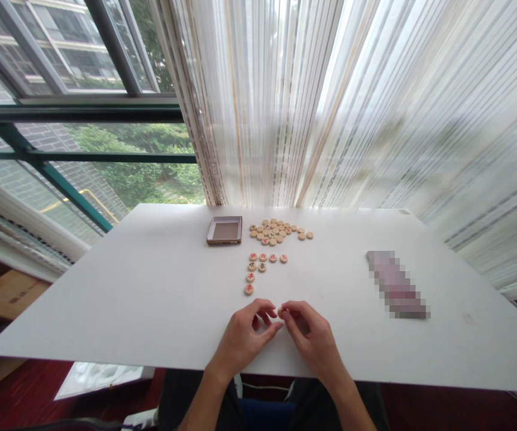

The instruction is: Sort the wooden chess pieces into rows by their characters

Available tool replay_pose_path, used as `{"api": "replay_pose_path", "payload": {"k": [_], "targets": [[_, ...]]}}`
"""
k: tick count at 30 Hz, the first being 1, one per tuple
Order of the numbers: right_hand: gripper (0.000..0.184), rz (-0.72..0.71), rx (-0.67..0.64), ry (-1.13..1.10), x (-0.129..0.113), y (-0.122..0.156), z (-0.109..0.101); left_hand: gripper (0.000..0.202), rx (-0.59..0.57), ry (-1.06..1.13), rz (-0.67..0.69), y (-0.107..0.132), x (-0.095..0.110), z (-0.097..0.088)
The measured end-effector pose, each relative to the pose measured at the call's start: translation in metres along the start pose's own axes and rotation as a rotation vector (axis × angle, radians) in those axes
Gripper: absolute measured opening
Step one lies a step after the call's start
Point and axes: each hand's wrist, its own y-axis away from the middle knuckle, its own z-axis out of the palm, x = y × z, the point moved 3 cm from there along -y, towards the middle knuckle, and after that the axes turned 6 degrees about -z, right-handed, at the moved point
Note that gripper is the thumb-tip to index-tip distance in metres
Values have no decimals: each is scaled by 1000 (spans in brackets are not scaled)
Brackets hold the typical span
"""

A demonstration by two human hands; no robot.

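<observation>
Both my hands rest near the front edge of a white table. My right hand pinches a small round wooden game piece between thumb and fingertips. My left hand is curled beside it, fingertips touching the right hand close to the piece. Just beyond them, several round wooden pieces with red or black marks lie in a short row and a column. Farther back sits a loose heap of pieces.
An open shallow brown box lies left of the heap. A blurred oblong object lies on the right of the table. Striped sheer curtains hang behind, and a window shows at the left.
</observation>
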Motion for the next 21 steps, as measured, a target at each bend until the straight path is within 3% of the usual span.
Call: {"api": "replay_pose_path", "payload": {"k": [7,13,17,21], "targets": [[18,-72,53,25,-6,-4,-3,14,161,-130,84,-8,2,-27],[17,-41,41,-6,-2,-3,-1,15,336,-341,126,-19,-23,-54],[15,19,-18,-75,-8,-8,-4,16,314,-457,145,-19,-30,-52],[15,45,-114,-115,-21,-32,-7,16,291,-505,141,-18,-27,-48]]}}
